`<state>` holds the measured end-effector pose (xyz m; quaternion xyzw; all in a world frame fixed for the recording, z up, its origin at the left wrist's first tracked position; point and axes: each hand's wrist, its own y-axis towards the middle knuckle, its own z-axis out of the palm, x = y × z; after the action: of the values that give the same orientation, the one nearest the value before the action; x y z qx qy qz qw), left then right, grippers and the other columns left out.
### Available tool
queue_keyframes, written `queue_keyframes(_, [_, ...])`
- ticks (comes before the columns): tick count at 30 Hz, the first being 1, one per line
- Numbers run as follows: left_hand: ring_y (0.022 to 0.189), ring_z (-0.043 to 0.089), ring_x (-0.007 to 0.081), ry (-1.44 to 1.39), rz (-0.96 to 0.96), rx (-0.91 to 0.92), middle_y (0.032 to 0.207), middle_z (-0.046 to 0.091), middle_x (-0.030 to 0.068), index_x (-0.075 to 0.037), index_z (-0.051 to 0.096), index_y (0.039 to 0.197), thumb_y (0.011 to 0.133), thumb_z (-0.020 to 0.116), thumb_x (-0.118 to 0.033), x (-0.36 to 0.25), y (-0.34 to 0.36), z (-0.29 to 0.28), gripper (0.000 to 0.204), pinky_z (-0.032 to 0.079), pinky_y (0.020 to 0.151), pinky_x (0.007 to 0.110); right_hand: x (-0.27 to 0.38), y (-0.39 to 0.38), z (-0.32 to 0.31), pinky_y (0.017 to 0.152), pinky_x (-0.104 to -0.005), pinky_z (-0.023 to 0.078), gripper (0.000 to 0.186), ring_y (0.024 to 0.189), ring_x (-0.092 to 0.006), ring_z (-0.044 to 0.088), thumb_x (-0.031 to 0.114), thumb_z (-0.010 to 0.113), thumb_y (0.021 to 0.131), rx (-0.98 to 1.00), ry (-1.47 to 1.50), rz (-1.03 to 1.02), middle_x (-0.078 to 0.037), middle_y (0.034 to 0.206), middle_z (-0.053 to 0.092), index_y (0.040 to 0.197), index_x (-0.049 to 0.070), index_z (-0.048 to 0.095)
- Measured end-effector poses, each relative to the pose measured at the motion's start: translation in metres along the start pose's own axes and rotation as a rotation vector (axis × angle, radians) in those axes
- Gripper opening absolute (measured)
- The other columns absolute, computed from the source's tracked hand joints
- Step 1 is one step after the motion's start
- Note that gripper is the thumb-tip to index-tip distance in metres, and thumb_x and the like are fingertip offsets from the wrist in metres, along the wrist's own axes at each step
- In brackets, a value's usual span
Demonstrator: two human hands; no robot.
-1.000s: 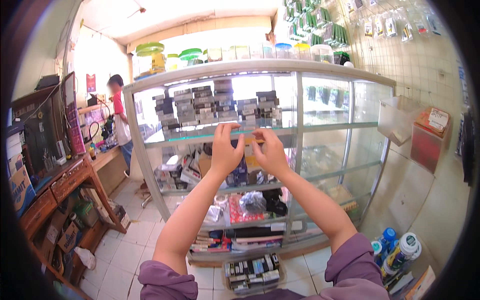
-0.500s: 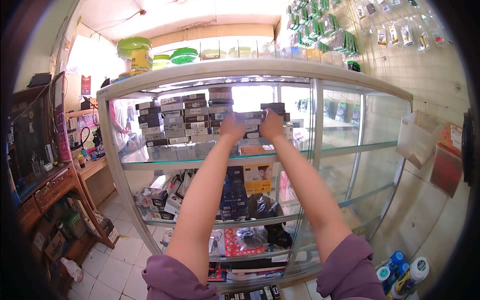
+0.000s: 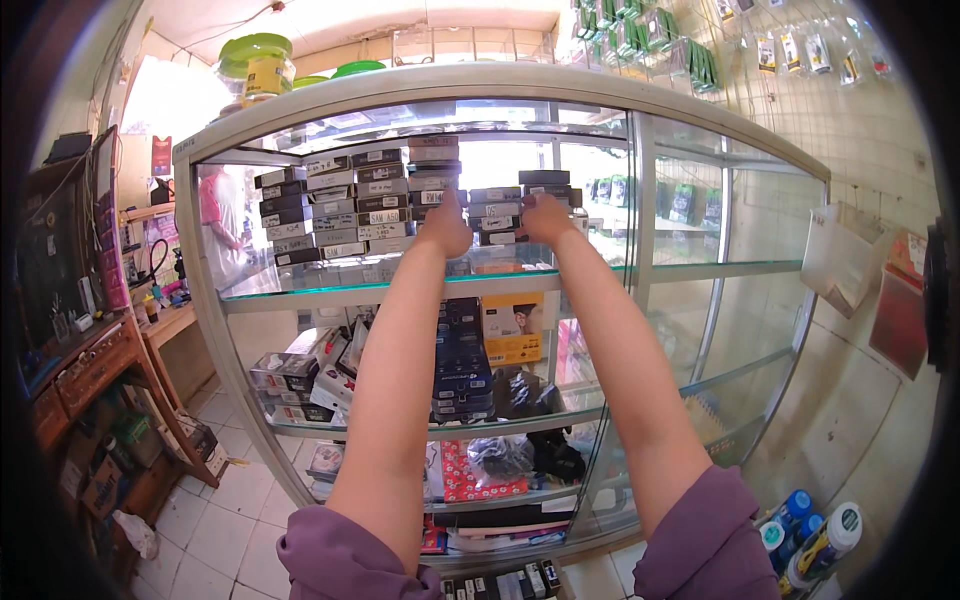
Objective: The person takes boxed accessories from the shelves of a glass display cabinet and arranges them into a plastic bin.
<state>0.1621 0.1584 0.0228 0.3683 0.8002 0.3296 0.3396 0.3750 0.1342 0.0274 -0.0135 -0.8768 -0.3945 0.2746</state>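
Both your arms reach into the glass cabinet (image 3: pixel 480 81), toward flat boxes piled on its upper glass shelf (image 3: pixel 300 284). Your left hand (image 3: pixel 447 230) is in front of the taller stack (image 3: pixel 434 155), thumb up, at the left side of the short stack (image 3: pixel 495 211). Your right hand (image 3: pixel 548 222) is at that stack's right side, fingers curled, just below a dark box (image 3: pixel 544 178). Short stack sits between your two hands; can't tell if either hand's fingers are clamped on a box or only touching. More box stacks (image 3: pixel 335 205) stand to the left. Shelf below: dark blue boxes (image 3: pixel 461 370) beside a yellow box (image 3: pixel 513 348).
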Motion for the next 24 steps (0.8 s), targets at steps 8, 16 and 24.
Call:
queue_keyframes(8, [0.128, 0.044, 0.0386, -0.045, -0.088, 0.222, 0.133, 0.049, 0.0273, -0.002, 0.028, 0.138, 0.078, 0.054, -0.009, 0.001, -0.002, -0.006, 0.066, 0.037, 0.106, 0.042, 0.004, -0.007, 0.002, 0.069, -0.0394, 0.053, 0.051, 0.088, -0.0230, 0.070, 0.003, 0.047, 0.086, 0.230, -0.079, -0.123, -0.012, 0.120, 0.059, 0.136, 0.002, 0.039])
queue_keyframes(16, [0.129, 0.044, 0.0363, -0.014, -0.075, 0.304, 0.137, 0.046, 0.0260, 0.005, 0.027, 0.138, 0.077, 0.054, -0.008, -0.015, -0.009, -0.016, 0.068, 0.035, 0.107, 0.038, 0.027, -0.032, -0.025, 0.072, -0.0358, 0.044, 0.033, 0.096, -0.0184, 0.065, 0.007, 0.049, 0.090, 0.352, 0.493, 0.167, -0.006, 0.112, 0.060, 0.123, 0.008, 0.045])
queue_keyframes(24, [0.121, 0.051, 0.0356, 0.026, 0.046, 0.217, 0.128, 0.052, 0.0252, 0.005, 0.032, 0.130, 0.073, 0.056, -0.006, 0.004, -0.002, -0.013, 0.063, 0.040, 0.102, 0.038, 0.049, -0.053, -0.036, 0.079, -0.0382, 0.042, 0.040, 0.093, -0.0162, 0.062, 0.016, 0.055, 0.093, 0.312, 0.648, 0.215, -0.005, 0.109, 0.059, 0.130, 0.011, 0.042])
